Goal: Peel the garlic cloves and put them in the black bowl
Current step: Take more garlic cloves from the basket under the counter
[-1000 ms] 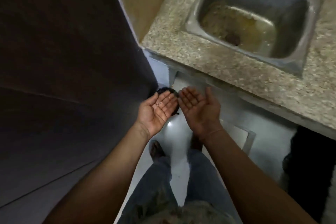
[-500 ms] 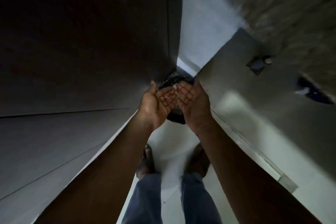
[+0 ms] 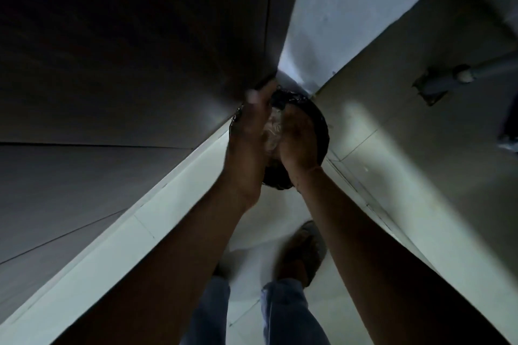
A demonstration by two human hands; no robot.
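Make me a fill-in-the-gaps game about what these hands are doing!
1. The left hand and right hand are held over a round bin with a lining coloured ____.
2. The bin stands in a corner, down on the ____.
3. The pale scraps lie ____ the two hands.
Missing words: black; floor; between.

No text, label, brand, number or sign could be read. The surfaces around the left hand and the right hand were dark and blurred, with no lettering legible on them.
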